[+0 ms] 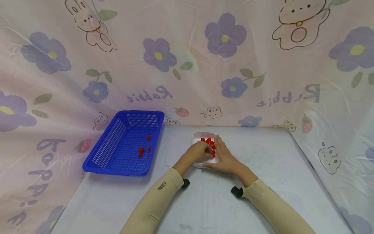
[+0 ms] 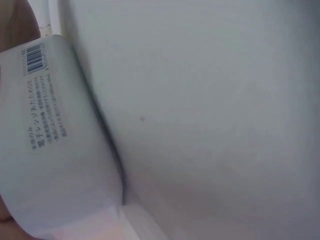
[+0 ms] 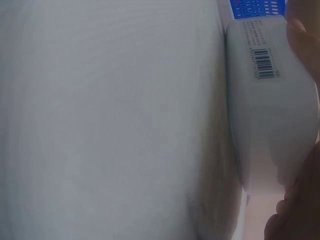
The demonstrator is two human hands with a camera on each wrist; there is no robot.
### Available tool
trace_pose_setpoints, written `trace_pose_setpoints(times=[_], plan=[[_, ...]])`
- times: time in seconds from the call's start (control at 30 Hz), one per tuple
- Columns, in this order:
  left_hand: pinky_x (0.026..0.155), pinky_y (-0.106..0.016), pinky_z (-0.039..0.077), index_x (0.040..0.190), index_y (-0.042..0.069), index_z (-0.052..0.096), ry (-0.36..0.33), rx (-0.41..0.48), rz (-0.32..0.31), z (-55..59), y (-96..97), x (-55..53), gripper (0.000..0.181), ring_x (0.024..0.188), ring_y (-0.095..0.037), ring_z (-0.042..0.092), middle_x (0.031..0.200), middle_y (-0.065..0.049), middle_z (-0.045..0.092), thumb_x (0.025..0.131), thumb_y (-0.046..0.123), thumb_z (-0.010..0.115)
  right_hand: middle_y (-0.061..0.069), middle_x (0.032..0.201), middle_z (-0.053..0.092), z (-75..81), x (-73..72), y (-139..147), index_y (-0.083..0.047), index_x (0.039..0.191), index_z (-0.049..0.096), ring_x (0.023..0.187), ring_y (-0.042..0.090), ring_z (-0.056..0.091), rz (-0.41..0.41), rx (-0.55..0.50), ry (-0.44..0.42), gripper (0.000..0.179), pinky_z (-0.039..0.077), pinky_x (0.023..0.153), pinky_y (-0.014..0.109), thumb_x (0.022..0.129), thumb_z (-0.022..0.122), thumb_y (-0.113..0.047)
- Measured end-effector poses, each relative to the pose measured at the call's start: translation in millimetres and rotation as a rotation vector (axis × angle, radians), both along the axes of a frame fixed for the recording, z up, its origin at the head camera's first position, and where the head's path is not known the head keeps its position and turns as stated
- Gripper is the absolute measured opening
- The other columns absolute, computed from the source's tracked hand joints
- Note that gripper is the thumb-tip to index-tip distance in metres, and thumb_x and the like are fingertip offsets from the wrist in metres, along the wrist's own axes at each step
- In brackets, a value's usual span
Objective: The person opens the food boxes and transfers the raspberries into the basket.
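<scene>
Red pieces (image 1: pixel 211 144): small, rounded, a heap of them in the white dish (image 1: pixel 201 135), which stands on the tabletop (image 1: pixel 263 182) mid-field, well apart from the blue basket (image 1: pixel 117 162) at the left. A few more red pieces (image 1: pixel 143 150) lie loose on the basket floor; what they are I cannot tell at this size.

Left hand (image 1: pixel 198 152): over the near left of the dish, fingers bent down among the red pieces. I cannot tell whether they pinch one or only touch the heap; the fingertips are hidden under the knuckles.

Right hand (image 1: pixel 223 156): laid along the right side of the dish, fingers fairly straight, thumb at the near edge. I read it as steadying the dish.

Step in hand, as I judge it: picking a piece from the dish, with some already in the basket and most left. The next move, I reckon, calls for a clean pinch on one piece and a lift clear of the dish rim, the dish held down meanwhile.

Hidden or poor: both wrist views sit low and blurred. The left one gives only the dish wall (image 2: pixel 60 150) with a barcode label; the right one the same wall (image 3: pixel 272 110) and a strip of basket. Neither shows the pieces. The near half of the dish is covered by both hands.
</scene>
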State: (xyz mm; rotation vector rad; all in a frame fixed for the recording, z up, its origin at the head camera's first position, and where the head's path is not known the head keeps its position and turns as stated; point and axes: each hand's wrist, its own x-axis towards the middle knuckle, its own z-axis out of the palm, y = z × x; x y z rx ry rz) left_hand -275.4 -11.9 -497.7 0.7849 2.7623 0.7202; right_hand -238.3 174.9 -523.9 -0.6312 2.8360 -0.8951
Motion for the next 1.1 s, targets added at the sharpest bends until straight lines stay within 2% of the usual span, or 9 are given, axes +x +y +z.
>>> trace_pose_setpoints(times=[0.23,0.5,0.73,0.93,1.1], plan=[[0.094,-0.024,0.058,0.104,0.009,0.081,-0.011,0.012,0.001,2.9,-3.3,2.1,0.011,0.091,-0.011,0.067,0.097,0.002,0.077,0.095,0.013,0.085,0.016,0.180,-0.007,-2.2,-1.0,-1,-0.002,0.171,-0.001,0.166,0.041,0.000,-0.003,0.009,-0.006,0.140,0.019,0.127,0.067,0.081,0.078,-0.076],[0.092,-0.023,0.058,0.104,0.008,0.079,-0.037,0.098,0.006,2.6,-12.6,-1.6,0.009,0.091,-0.011,0.067,0.098,0.000,0.076,0.096,0.010,0.082,0.012,0.180,-0.010,-1.6,0.7,-2,-0.006,0.172,-0.003,0.166,0.040,-0.001,-0.005,0.008,-0.019,0.141,0.020,0.127,0.066,0.080,0.077,-0.079],[0.093,-0.027,0.059,0.107,0.007,0.077,-0.027,0.118,0.030,12.7,-25.6,-3.7,0.011,0.094,-0.013,0.068,0.101,-0.001,0.075,0.098,0.013,0.081,0.018,0.180,-0.007,0.0,0.3,-2,0.000,0.170,0.000,0.165,0.042,0.000,-0.003,0.008,0.007,0.140,0.018,0.128,0.066,0.083,0.076,-0.077],[0.096,-0.032,0.059,0.112,0.008,0.076,-0.027,0.166,0.068,22.4,-39.0,-0.8,0.015,0.100,-0.017,0.069,0.105,-0.002,0.075,0.100,0.016,0.079,0.015,0.180,-0.008,0.0,0.5,-1,-0.003,0.171,-0.002,0.164,0.046,0.002,-0.023,0.010,-0.019,0.141,0.020,0.126,0.070,0.081,0.076,-0.078],[0.098,-0.035,0.060,0.115,0.006,0.075,-0.011,0.206,0.111,27.0,-50.8,3.6,0.018,0.102,-0.020,0.070,0.107,-0.003,0.075,0.100,0.015,0.078,0.013,0.180,-0.010,-1.2,-0.4,-1,-0.005,0.171,-0.004,0.166,0.041,0.001,-0.027,0.035,-0.025,0.142,0.019,0.128,0.066,0.081,0.075,-0.080]])
